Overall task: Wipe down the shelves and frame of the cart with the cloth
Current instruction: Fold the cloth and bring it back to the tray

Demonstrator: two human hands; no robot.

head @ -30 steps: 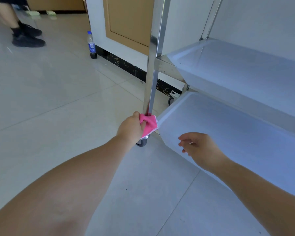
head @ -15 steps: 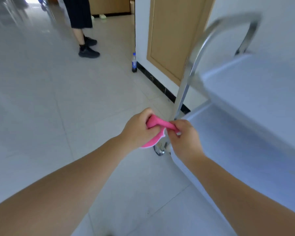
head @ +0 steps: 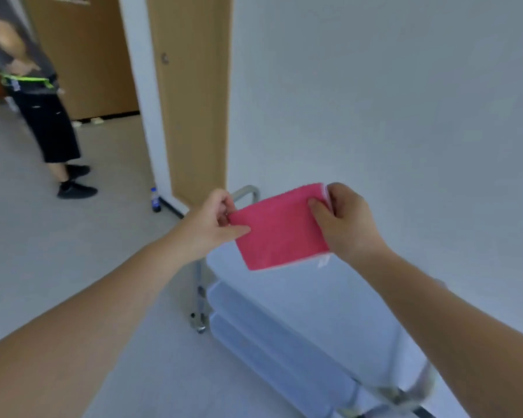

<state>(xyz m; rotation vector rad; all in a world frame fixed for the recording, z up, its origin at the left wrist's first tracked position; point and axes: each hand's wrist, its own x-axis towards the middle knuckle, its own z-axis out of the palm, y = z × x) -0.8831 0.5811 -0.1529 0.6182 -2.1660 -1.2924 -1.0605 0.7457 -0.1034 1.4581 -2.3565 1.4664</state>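
Observation:
A pink cloth [head: 280,227] is stretched flat between both hands, up in the air above the cart. My left hand [head: 215,221] pinches its left edge and my right hand [head: 347,218] grips its right edge. Below stands the metal cart [head: 308,315] with three pale shelves stacked one under another. Its curved steel handle [head: 248,191] shows just behind my left hand, and a steel leg [head: 199,294] runs down to a caster [head: 200,327]. The cloth touches no part of the cart.
A person in black shorts and dark shoes [head: 47,122] stands at the far left by a wooden door [head: 191,95]. A small bottle [head: 155,200] sits on the floor by the wall base. White wall [head: 390,101] runs behind the cart; tiled floor lies to the left.
The view rose from the cart's lower leg to above its top. The cloth left the leg and both hands lifted it and spread it out flat.

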